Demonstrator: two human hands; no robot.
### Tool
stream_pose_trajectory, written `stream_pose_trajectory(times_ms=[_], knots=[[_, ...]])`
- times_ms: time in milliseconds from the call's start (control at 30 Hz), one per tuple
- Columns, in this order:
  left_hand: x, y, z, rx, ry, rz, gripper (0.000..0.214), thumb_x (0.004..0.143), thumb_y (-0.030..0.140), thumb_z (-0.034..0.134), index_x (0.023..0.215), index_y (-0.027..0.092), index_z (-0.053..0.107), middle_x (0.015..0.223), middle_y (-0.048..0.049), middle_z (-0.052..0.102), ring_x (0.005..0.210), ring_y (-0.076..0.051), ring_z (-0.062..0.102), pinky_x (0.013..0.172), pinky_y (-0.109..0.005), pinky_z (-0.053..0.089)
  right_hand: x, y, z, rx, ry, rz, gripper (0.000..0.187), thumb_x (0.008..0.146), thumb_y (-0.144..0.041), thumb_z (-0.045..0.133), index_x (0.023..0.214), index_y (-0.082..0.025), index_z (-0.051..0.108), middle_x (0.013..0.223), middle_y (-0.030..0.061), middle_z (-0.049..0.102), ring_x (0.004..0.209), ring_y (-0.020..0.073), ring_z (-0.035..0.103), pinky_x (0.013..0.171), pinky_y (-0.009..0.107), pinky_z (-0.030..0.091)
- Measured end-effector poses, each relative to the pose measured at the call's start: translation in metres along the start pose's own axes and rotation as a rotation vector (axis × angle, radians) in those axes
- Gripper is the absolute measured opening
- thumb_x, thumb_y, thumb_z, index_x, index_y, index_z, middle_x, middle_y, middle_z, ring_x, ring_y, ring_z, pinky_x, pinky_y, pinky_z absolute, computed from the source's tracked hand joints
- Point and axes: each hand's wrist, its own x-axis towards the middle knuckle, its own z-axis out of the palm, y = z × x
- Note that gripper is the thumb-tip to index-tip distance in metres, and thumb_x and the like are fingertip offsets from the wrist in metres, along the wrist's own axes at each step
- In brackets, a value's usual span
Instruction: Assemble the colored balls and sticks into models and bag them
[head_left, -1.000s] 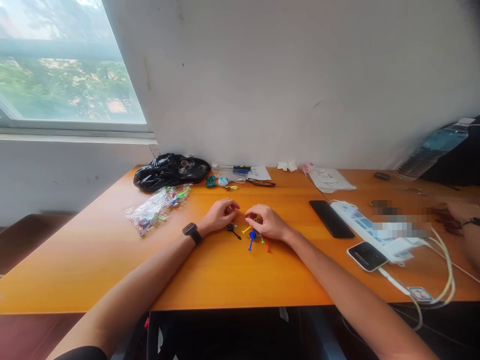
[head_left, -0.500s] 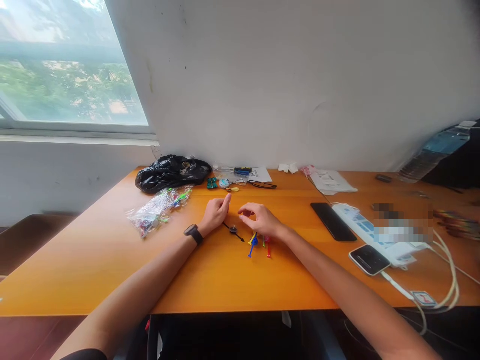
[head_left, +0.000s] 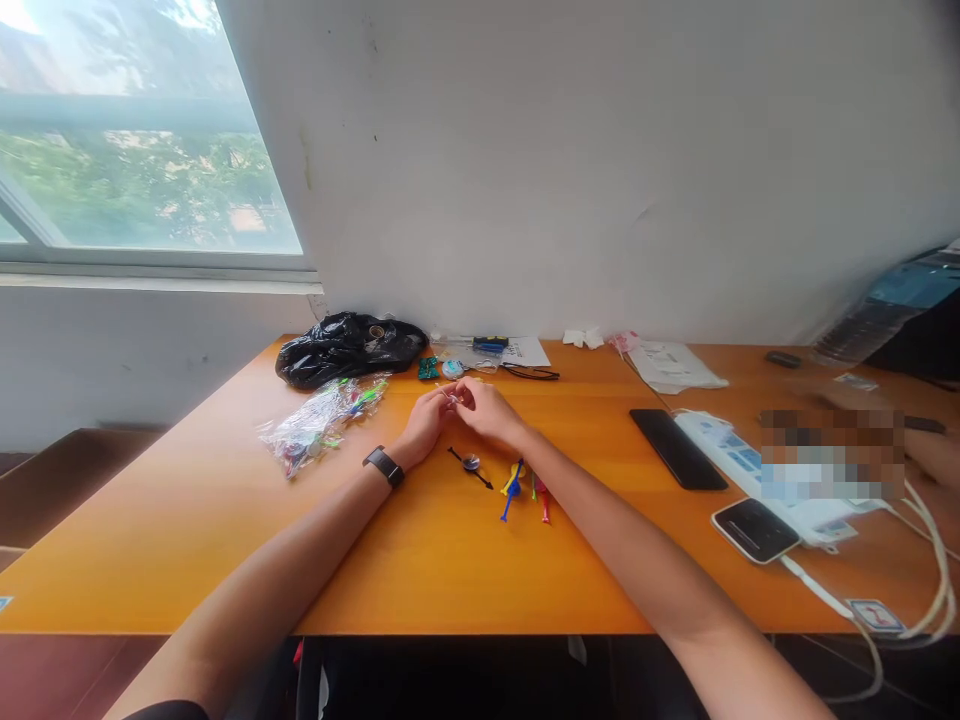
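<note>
My left hand and my right hand meet above the table, both with fingers pinched together. A tiny pale thing shows between the fingertips, too small to name. Just below the hands lies a thin black stick with an arrow-shaped end and a round disc at its middle. Near my right forearm are small plastic sticks with round heads: a blue stick, a yellow stick and a red stick. A green one is partly hidden by the forearm.
A clear bag of coloured plastic pieces and a black plastic bag lie left. On the right are a black phone, a power strip, a white-edged device and cables. Another person's hand shows at the right edge.
My right hand has moved left and up to join my left hand, where the fingers now close on something tiny. Another person's hand has come in at the right.
</note>
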Motion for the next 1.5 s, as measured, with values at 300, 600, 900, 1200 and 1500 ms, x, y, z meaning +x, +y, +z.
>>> stream_pose_trajectory(times_ms=[300,600,900,1200,1500], knots=[[-0.011,0.003,-0.008,-0.170,0.178,-0.181,0.049,0.078,0.052,0.091,0.104,0.014,0.073,0.105,-0.0114,0.078,0.092,-0.021,0.074,0.093,-0.039,0.061,0.002,0.016,-0.001,0.236,0.032,-0.091,0.017,0.087,-0.030,0.066,0.101,-0.021,0.062,0.086,0.0012,0.070,0.072,0.0167,0.064,0.067,0.028,0.050],[-0.011,0.009,-0.008,-0.142,0.034,-0.127,0.038,0.084,0.046,0.083,0.100,0.016,0.066,0.095,-0.0074,0.075,0.087,-0.018,0.072,0.087,-0.034,0.060,0.001,0.013,-0.006,0.213,0.035,-0.053,0.016,0.083,-0.033,0.067,0.087,-0.022,0.056,0.075,-0.0013,0.064,0.071,0.0170,0.061,0.065,0.027,0.045],[-0.002,0.008,-0.029,0.241,-0.055,-0.069,0.024,0.085,0.034,0.064,0.093,0.016,0.077,0.084,-0.0079,0.078,0.078,-0.023,0.072,0.073,-0.032,0.057,0.000,0.018,-0.004,-0.110,-0.108,0.003,0.012,0.090,-0.025,0.054,0.101,-0.022,0.055,0.080,-0.0001,0.063,0.070,0.0182,0.055,0.063,0.029,0.037],[-0.001,0.001,-0.049,0.609,0.102,0.054,0.028,0.096,0.037,0.056,0.099,0.018,0.077,0.101,-0.0121,0.081,0.090,-0.028,0.072,0.081,-0.034,0.054,-0.006,-0.001,-0.030,-0.287,-0.333,0.053,0.024,0.086,-0.044,0.077,0.092,-0.023,0.066,0.093,0.0094,0.074,0.076,0.0237,0.064,0.061,0.032,0.041],[0.001,0.000,-0.043,0.506,0.254,0.112,0.035,0.106,0.045,0.047,0.104,0.020,0.072,0.110,-0.0089,0.078,0.103,-0.025,0.069,0.090,-0.033,0.051,-0.012,-0.021,-0.012,0.062,-0.459,0.004,0.015,0.079,-0.023,0.078,0.077,-0.022,0.063,0.072,0.0001,0.068,0.064,0.0161,0.062,0.056,0.027,0.047]])
